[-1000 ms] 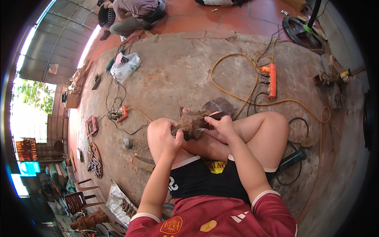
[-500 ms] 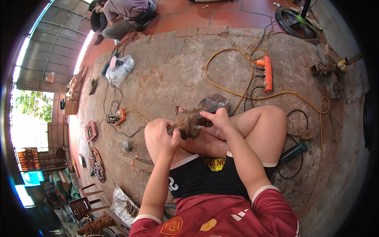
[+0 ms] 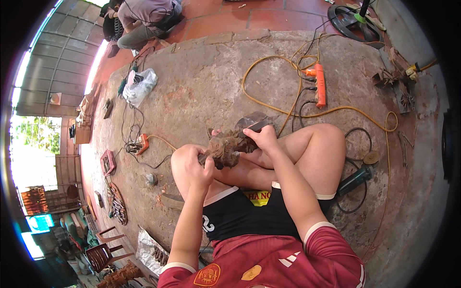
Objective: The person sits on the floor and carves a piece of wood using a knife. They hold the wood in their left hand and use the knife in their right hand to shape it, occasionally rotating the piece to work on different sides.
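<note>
A rough brown carved piece, which looks like wood, lies across my crossed legs. My left hand is closed round its near left end, thumb on top. At its far right end my right hand pinches a dark flat strip, its thumb pressed on it. The strip's material is hard to make out, and part of it is hidden by the fingers. Beyond the piece sits a dark, shiny, crumpled-looking thing, partly covered by the strip and hand.
An orange power strip with a yellow cord lies ahead right. By my right knee is a green cylindrical power tool. To the left are a plastic bag, a red basket and a roll of hand tools. Another person crouches far left.
The dark strip in my right hand has shifted and shows less than before. The whole view has moved slightly; my left hand keeps its hold on the carved piece.
</note>
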The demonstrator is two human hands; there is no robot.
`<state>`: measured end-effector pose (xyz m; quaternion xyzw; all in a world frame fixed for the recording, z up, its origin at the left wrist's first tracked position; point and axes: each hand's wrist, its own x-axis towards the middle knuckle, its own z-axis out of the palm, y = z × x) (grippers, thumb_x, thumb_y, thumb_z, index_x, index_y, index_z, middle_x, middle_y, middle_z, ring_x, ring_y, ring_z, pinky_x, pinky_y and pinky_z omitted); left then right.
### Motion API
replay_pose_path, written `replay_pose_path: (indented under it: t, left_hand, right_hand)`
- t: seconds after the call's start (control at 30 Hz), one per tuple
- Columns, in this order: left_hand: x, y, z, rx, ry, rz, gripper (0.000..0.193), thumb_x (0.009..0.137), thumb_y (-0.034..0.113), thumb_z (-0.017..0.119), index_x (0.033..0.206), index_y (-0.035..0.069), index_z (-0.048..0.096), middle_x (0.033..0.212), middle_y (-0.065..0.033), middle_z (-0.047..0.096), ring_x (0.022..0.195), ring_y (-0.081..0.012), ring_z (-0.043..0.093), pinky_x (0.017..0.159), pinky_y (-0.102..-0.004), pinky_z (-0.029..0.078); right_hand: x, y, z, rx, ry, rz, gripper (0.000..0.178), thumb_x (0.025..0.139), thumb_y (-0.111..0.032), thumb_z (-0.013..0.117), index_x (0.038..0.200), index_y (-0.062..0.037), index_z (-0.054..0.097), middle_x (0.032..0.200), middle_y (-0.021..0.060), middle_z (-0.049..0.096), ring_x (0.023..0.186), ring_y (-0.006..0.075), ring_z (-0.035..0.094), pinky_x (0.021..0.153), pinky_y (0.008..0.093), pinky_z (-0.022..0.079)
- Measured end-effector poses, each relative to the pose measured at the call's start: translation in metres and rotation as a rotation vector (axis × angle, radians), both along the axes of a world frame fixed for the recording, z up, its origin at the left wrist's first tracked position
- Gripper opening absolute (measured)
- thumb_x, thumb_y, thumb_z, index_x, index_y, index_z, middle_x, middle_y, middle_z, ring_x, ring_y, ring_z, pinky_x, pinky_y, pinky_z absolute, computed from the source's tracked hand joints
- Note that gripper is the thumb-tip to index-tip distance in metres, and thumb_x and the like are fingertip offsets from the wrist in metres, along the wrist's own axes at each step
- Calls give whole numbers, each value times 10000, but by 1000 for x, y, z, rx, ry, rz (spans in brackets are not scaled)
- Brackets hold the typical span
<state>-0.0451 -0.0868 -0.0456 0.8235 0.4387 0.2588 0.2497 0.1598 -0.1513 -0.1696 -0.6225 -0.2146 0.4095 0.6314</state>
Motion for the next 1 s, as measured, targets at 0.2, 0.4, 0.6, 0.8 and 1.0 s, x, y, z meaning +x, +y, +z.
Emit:
replay_pose_path:
  t: [0.2, 0.4, 0.6, 0.8, 1.0]
  left_hand:
    - [-5, 1, -5, -28, -4, 27, 186, 738, 123, 606, 870, 2, 557, 766, -185, 594, 710, -353, 597, 680, -395, 483]
    - [-5, 1, -6, 4, -15, 20, 178, 738, 116, 601, 863, 0, 553, 760, -182, 592, 693, -350, 591, 671, -395, 483]
    - [1, 1, -1, -3, -36, 7, 156, 743, 107, 599, 849, 5, 549, 734, -177, 580, 661, -334, 585, 641, -391, 478]
    - [1, 0, 2, 43, -13, 4, 147, 746, 104, 603, 846, 12, 546, 717, -167, 580, 627, -325, 580, 617, -384, 476]
    - [7, 2, 2, 77, -46, -27, 144, 748, 93, 597, 853, 12, 540, 723, -169, 584, 653, -333, 595, 629, -389, 479]
  right_hand:
    - [-2, 0, 2, -4, -88, 3, 242, 755, -205, 809, 841, 4, 720, 776, 87, 718, 701, 149, 665, 656, 317, 522]
    - [-4, 2, 12, 92, 32, 54, 237, 766, -213, 799, 829, 2, 718, 772, 91, 723, 697, 151, 666, 653, 323, 514]
    - [-1, 1, 7, -41, -170, -21, 208, 773, -188, 803, 822, -4, 718, 730, 41, 690, 688, 106, 620, 623, 306, 497]
    - [-6, -6, 54, 169, 367, 213, 119, 816, -90, 764, 890, -6, 723, 846, 47, 714, 777, 112, 646, 668, 288, 508]
    - [-3, 0, 30, 81, 289, 207, 139, 804, -93, 787, 886, -7, 714, 811, 43, 700, 739, 108, 634, 644, 269, 505]
